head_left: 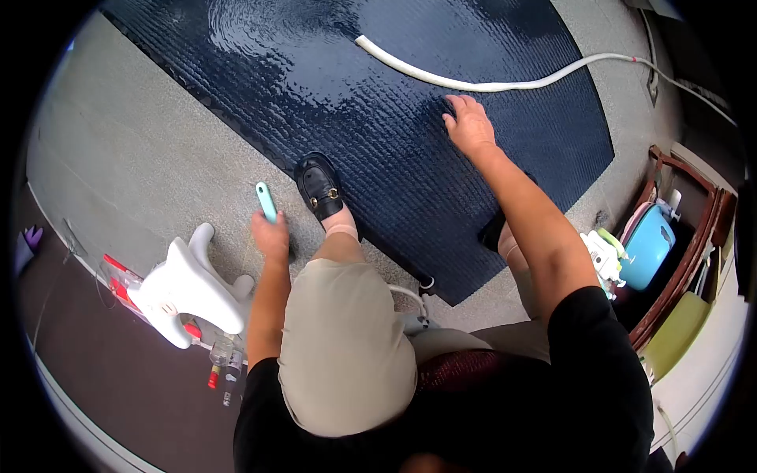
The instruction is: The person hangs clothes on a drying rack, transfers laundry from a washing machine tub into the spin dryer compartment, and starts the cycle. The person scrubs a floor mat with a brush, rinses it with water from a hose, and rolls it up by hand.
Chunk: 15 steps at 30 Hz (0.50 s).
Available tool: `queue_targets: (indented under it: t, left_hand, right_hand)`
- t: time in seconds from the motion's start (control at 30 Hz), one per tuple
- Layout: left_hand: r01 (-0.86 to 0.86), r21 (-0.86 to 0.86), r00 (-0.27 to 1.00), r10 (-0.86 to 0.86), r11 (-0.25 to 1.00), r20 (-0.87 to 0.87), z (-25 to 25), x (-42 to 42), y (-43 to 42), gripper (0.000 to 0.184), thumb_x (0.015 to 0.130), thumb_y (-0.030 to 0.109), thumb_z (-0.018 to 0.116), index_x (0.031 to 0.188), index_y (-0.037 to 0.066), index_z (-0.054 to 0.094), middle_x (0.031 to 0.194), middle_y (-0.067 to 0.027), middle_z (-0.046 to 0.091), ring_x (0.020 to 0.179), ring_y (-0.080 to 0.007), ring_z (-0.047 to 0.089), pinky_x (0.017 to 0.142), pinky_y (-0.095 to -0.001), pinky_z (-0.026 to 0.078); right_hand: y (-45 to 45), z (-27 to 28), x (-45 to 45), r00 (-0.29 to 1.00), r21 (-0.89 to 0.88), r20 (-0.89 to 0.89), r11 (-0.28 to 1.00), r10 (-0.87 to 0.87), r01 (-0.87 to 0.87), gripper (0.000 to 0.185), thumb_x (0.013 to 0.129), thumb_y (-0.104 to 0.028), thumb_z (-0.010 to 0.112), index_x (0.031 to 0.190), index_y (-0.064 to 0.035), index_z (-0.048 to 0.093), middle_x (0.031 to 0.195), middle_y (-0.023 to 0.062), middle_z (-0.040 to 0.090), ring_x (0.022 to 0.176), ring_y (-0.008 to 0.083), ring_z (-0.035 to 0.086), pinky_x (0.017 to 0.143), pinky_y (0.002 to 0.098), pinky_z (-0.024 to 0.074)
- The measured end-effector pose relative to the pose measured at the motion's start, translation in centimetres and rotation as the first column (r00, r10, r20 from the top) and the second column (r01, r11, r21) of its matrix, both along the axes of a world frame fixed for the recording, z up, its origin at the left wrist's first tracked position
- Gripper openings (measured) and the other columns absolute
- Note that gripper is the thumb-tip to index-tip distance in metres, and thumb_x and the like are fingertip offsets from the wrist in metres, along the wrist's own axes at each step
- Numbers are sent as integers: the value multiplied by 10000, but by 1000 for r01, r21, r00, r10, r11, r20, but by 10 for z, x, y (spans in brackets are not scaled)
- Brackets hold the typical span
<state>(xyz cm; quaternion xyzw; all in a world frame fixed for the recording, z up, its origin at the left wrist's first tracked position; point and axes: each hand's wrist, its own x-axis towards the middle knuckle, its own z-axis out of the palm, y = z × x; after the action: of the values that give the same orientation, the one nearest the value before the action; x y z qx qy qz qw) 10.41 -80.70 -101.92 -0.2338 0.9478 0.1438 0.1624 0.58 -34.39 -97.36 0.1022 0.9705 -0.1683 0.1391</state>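
My left hand (pixel 270 235) is closed around a mint-green handle (pixel 266 201) with a hole at its end, held above the grey floor. The hand hides the rest of that tool, so its kind does not show. Over the dark blue ribbed mat (pixel 410 150), my right hand (pixel 471 124) is open, its fingers loosely bent and the thumb apart. Whether the fingertips touch the mat I cannot tell. The mat looks wet, with water shining near the top. A white hose (pixel 441 80) lies across it just beyond my right hand, its open end at the upper middle.
A white plastic stool (pixel 193 288) stands at the left, with bottles (pixel 229 370) beside it. On the right are a brown wooden rack (pixel 670 303), a blue basin (pixel 648 246) and a green board (pixel 676 335). My black shoe (pixel 317 183) is at the mat's edge.
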Motion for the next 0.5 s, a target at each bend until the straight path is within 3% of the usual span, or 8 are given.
queue_targets:
  t: [0.03, 0.2, 0.27, 0.3, 0.37, 0.43, 0.5]
  left_hand:
    - [-2, 12, 1000, 2, 1000, -10, -5, 1, -2, 448, 769, 258, 718, 1086, 1, 532, 1030, -213, 585, 982, -378, 564, 868, -446, 438]
    - [40, 44, 999, -39, 998, -18, 5, -17, -3, 395, 801, 226, 686, 1084, 5, 520, 1042, -204, 566, 965, -386, 543, 855, -456, 426]
    - [267, -91, 949, -278, 959, -146, 18, -38, 7, 359, 821, 198, 656, 1116, 35, 530, 1021, -191, 561, 938, -390, 533, 829, -459, 431]
    - [268, -90, 950, -278, 959, -144, 20, -49, 10, 359, 821, 198, 656, 1116, 35, 530, 1021, -191, 561, 938, -390, 533, 829, -459, 431]
    - [419, -171, 864, -449, 892, -229, 24, -63, 15, 326, 829, 181, 638, 1130, 87, 554, 988, -165, 563, 905, -374, 534, 797, -454, 439]
    - [461, -176, 829, -493, 870, -263, 29, -88, 26, 314, 828, 186, 640, 1125, 113, 568, 980, -146, 568, 902, -355, 538, 786, -448, 442]
    - [502, -178, 792, -533, 846, -298, 32, -115, 39, 303, 827, 190, 643, 1119, 140, 581, 972, -126, 574, 899, -335, 542, 774, -441, 446]
  right_hand:
    - [-4, -13, -18, 996, 16, -71, 998, 60, -59, 450, 855, -264, 610, 1276, -132, 518, 1212, 122, 535, 1136, 309, 501, 964, 437, 420]
    - [-17, -19, -67, 997, 192, 56, 979, 61, -70, 343, 865, -274, 606, 1174, -135, 553, 1089, 108, 575, 1067, 296, 538, 925, 452, 433]
    - [-12, -26, -58, 990, 217, 85, 968, 110, -126, 295, 871, -274, 600, 1126, -131, 565, 1046, 104, 587, 1037, 290, 556, 900, 450, 449]
    - [-6, -29, -54, 986, 188, 130, 974, 101, -125, 254, 877, -268, 592, 1086, -125, 565, 1027, 103, 596, 1013, 289, 573, 876, 441, 465]
    - [7, -32, -33, 963, 156, 220, 968, 158, -195, 213, 888, -260, 578, 1039, -111, 563, 999, 112, 608, 963, 288, 608, 810, 424, 503]
    - [14, -19, 0, 906, 213, 360, 926, 222, -312, 186, 884, -260, 580, 996, -114, 556, 987, 99, 613, 955, 276, 619, 787, 413, 505]
    - [30, -24, 41, 906, 293, 362, 896, 220, -334, 183, 872, -271, 590, 991, -140, 545, 927, 68, 609, 906, 250, 632, 753, 401, 507]
